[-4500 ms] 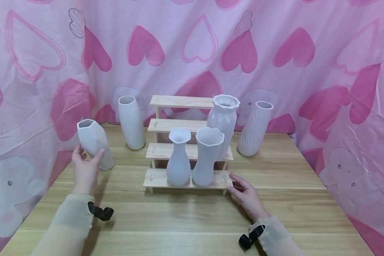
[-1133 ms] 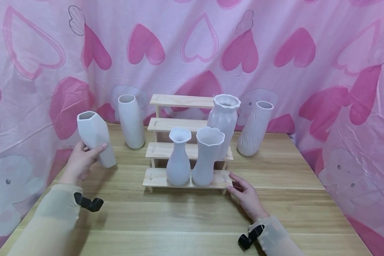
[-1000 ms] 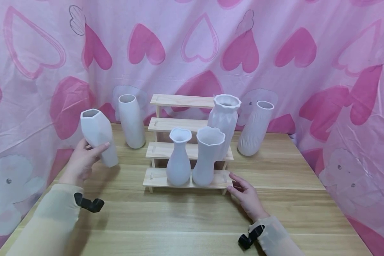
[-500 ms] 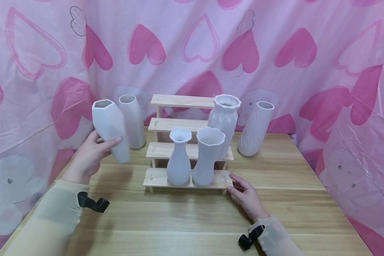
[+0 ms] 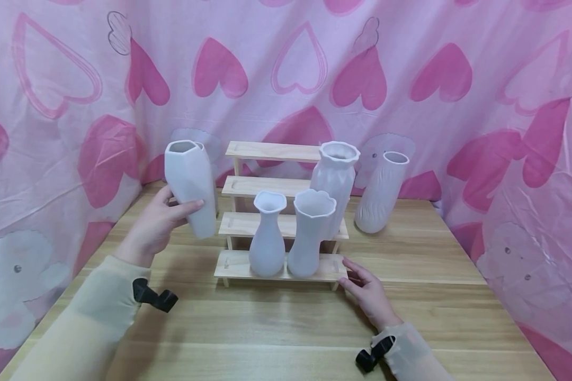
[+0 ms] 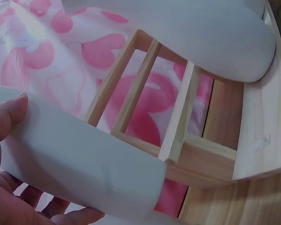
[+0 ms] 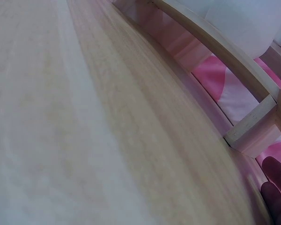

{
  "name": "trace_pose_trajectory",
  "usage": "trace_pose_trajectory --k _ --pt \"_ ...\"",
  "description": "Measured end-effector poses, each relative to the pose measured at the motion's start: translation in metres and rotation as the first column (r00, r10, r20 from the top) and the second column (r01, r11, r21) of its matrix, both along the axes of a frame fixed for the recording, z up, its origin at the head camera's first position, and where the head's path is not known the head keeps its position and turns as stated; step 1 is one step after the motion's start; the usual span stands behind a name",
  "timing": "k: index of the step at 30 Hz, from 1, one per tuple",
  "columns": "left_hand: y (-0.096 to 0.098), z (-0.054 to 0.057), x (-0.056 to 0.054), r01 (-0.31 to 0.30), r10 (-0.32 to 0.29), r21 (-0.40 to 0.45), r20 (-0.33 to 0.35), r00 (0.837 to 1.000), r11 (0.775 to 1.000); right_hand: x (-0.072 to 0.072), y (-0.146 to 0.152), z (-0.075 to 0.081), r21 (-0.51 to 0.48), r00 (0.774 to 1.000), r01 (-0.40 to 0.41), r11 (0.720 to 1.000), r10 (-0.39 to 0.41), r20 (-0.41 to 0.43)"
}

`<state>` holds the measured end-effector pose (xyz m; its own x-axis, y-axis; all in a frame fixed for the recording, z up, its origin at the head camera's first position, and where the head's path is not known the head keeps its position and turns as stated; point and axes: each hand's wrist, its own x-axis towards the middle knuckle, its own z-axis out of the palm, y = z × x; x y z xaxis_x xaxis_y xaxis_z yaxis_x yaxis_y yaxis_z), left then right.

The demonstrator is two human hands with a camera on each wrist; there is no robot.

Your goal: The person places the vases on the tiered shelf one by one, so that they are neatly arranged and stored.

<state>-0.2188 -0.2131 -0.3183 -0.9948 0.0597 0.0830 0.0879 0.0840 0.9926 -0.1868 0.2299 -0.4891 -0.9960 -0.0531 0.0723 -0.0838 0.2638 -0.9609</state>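
In the head view my left hand (image 5: 152, 227) grips the lower body of a white faceted vase (image 5: 186, 172), thumb on the near side. The vase tilts above the table, left of a four-step wooden stand (image 5: 257, 186). Close up in the left wrist view, its base (image 6: 126, 173) overlaps the stand's frame. My right hand (image 5: 369, 296) holds the right end of the stand's bottom step, thumb at the front corner. That step carries a narrow-necked vase (image 5: 267, 243) and a scalloped-rim vase (image 5: 307, 238). Behind them a larger ruffled vase (image 5: 333, 174) stands on a higher step.
A smooth white vase (image 5: 215, 196) stands on the table, mostly hidden behind the held one. Right of the stand is a vase with wavy ridges (image 5: 381, 193). A pink heart-print curtain (image 5: 286, 69) closes off the back and sides of the wooden table (image 5: 276, 328).
My left hand has lifted the faceted vase and carried it right, toward the stand, so it covers most of the smooth vase. My right hand has stayed at the stand's corner.
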Motion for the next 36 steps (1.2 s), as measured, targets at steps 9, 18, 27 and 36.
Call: trace_pose_trajectory --k 9,18,27,36 --pt "0.025 0.004 -0.007 0.066 -0.066 0.012 -0.002 0.998 0.998 -0.001 0.000 -0.001 0.001 1.000 0.005 1.000 -0.005 0.010" --pt "0.045 0.005 -0.017 0.106 -0.106 0.002 0.016 0.994 0.994 0.000 0.000 0.000 -0.003 1.000 -0.001 1.000 0.001 0.008" --pt "0.059 0.004 -0.026 0.161 -0.161 0.014 0.002 0.987 0.987 0.000 0.001 -0.002 -0.002 1.000 -0.011 1.000 0.011 0.002" --pt "0.066 0.001 -0.033 0.172 -0.172 0.031 -0.004 0.985 0.985 0.000 0.001 -0.001 0.012 1.000 -0.004 1.000 0.004 0.005"
